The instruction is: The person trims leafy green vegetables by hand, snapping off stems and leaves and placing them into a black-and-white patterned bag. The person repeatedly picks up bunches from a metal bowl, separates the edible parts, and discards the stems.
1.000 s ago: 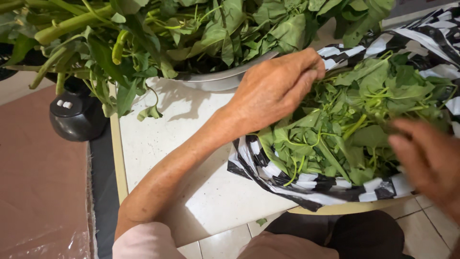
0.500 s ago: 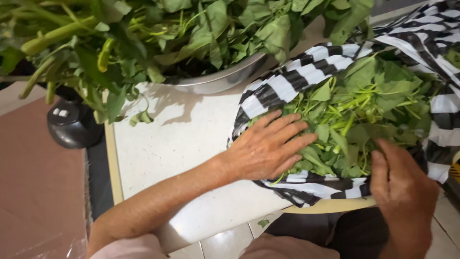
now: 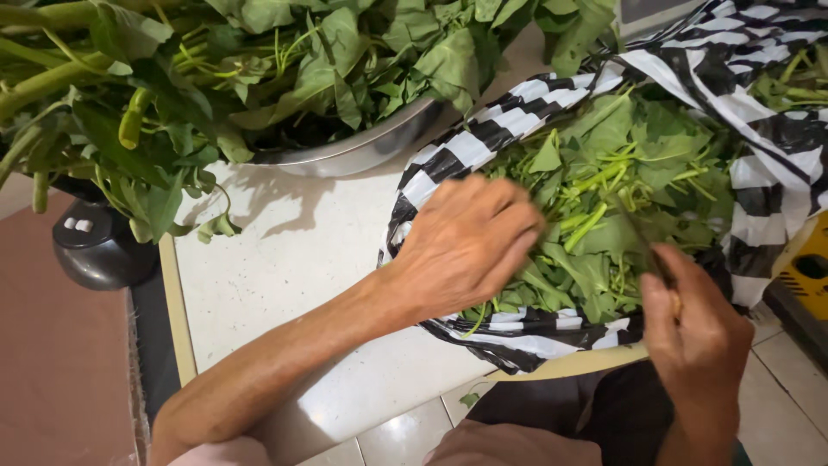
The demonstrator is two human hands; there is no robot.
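A black-and-white striped plastic bag (image 3: 466, 147) lies open on the white tabletop (image 3: 293, 259), filled with cut green leaves and stems (image 3: 621, 173). My left hand (image 3: 466, 246) rests on the near left of that pile, fingers stretched out with the tips among the leaves. My right hand (image 3: 694, 336) is at the bag's near right edge, closed in a fist around a small handle. A thin dark blade, seemingly a knife (image 3: 638, 233), points from it up into the greens.
A metal bowl (image 3: 371, 147) heaped with long-stemmed leafy greens (image 3: 302, 60) stands at the back left, overhanging the table. A black round object (image 3: 95, 250) sits left of the table edge. A yellow thing (image 3: 806, 267) is at the right. Tiled floor lies below.
My left hand has come back from the far rim of the bag to the near left of the leaves. My right hand moved in and closed into a fist over the greens.
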